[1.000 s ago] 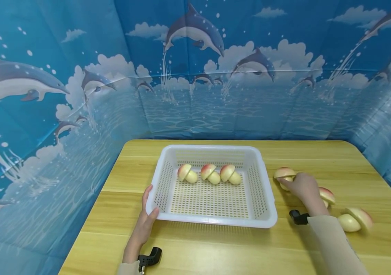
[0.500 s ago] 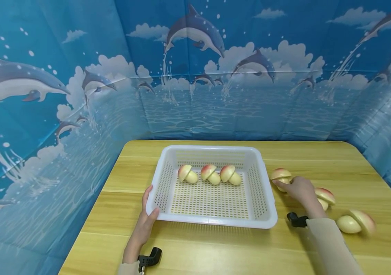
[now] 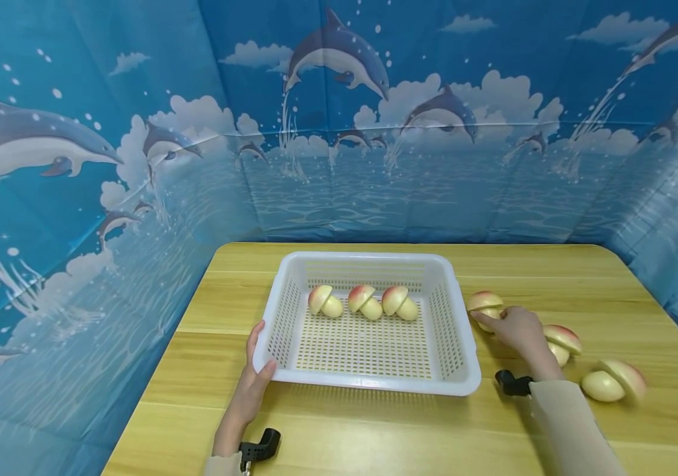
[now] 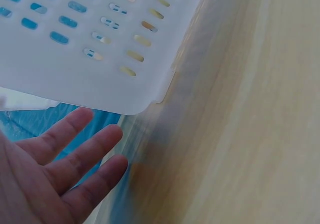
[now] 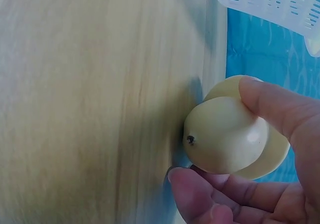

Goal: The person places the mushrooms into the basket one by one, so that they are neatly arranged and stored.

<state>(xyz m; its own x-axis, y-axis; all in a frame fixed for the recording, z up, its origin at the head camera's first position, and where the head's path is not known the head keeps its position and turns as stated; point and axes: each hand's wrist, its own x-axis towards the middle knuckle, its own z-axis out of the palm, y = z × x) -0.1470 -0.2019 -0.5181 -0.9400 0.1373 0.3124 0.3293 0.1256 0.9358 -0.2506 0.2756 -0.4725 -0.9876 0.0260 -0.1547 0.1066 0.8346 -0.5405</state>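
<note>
A toy mushroom (image 3: 485,301) with a cream stem and pink-tinted cap is beside the right side of a white plastic basket (image 3: 362,381). My right hand (image 3: 520,329) pinches it, the thumb (image 5: 272,101) on one side and fingertips on the other in the right wrist view. My left hand (image 3: 252,380) rests at the basket's front left corner, thumb on the rim. The left wrist view has its fingers (image 4: 82,159) straight and spread below the perforated wall. Inside the basket, three like mushrooms (image 3: 365,302) lie in a row towards the back.
Two more mushrooms lie on the wooden table: one (image 3: 563,340) just behind my right wrist, another (image 3: 612,381) beside the sleeve (image 3: 573,423). A blue dolphin-print curtain (image 3: 339,185) hangs behind the table (image 3: 339,436) and along its sides.
My right hand and the mushroom in it have shifted slightly left, closer to the basket. The left hand and the basket stay where they were.
</note>
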